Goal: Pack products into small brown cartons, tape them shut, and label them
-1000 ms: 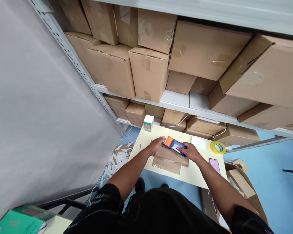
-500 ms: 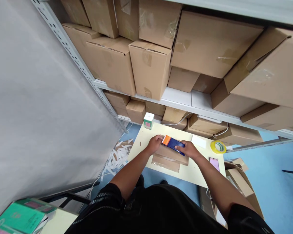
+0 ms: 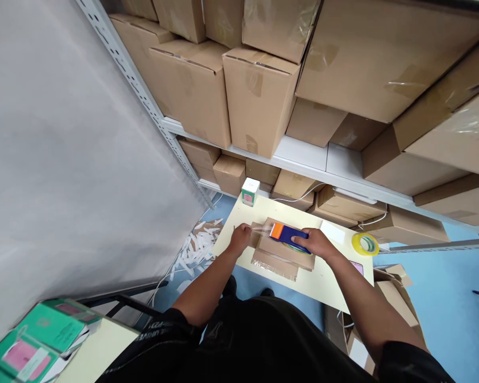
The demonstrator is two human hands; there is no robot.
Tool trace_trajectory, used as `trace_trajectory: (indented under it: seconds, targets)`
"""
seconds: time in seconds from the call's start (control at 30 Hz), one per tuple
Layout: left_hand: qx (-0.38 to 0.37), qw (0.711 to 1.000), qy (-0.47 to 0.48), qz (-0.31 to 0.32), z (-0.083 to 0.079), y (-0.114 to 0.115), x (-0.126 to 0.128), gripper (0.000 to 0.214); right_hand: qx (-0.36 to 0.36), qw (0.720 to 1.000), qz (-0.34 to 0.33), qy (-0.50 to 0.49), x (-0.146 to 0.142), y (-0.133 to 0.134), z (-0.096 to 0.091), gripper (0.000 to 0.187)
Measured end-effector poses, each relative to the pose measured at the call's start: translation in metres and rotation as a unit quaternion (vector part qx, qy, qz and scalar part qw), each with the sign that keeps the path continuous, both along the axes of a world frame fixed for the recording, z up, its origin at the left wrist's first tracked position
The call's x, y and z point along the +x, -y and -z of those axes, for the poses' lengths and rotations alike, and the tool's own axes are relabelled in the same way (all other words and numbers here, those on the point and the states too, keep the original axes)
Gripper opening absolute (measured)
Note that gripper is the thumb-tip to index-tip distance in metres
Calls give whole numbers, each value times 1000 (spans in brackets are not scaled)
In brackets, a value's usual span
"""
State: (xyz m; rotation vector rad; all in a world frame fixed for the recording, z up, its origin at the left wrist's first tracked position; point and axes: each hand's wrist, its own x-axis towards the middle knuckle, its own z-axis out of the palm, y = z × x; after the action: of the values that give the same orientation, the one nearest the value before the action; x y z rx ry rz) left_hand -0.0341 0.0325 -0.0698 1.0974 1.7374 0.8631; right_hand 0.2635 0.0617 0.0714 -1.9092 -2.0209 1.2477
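My right hand (image 3: pixel 317 243) is closed around the blue body of a tape dispenser (image 3: pixel 292 236), whose orange and white front end points left. To its left, my left hand (image 3: pixel 240 236) pinches the loose end of a clear tape strip (image 3: pixel 259 230), stretched between the fingers and the dispenser. Both hands are above a pale yellow table (image 3: pixel 323 279). Beneath the dispenser lies a flat brown cardboard piece (image 3: pixel 273 248), with shiny clear tape (image 3: pixel 277 269) along its near edge.
A small green-and-white box (image 3: pixel 250 192) stands at the table's far left corner. At the right are a yellow tape roll (image 3: pixel 365 244), a white sheet (image 3: pixel 332 232) and a partly covered phone (image 3: pixel 358 267). Shelves of cardboard boxes (image 3: pixel 259 101) rise behind; paper scraps (image 3: pixel 195 250) litter the floor.
My left hand has moved left, away from the dispenser, drawing out a tape strip. My right hand still holds the dispenser. The camera view has shifted slightly.
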Motion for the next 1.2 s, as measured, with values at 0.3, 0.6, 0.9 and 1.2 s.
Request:
trace_trajectory:
  seconds: [0.3,0.6,0.9,1.2]
  targets:
    - [-51,996,-69,23,17,9,29,23,17,999,-26,42,-12,2,-3,36]
    - [76,964,-182,178,-16,-12,4,58,-21,1000,-13,19,-14,3,-3,39]
    - [162,864,-225,421,-30,-14,18,121,-122,988,-3,-92,-5,-16,6,46]
    - [179,839,-284,428,-30,-12,16,95,-138,987,-31,-72,-13,-19,-4,46]
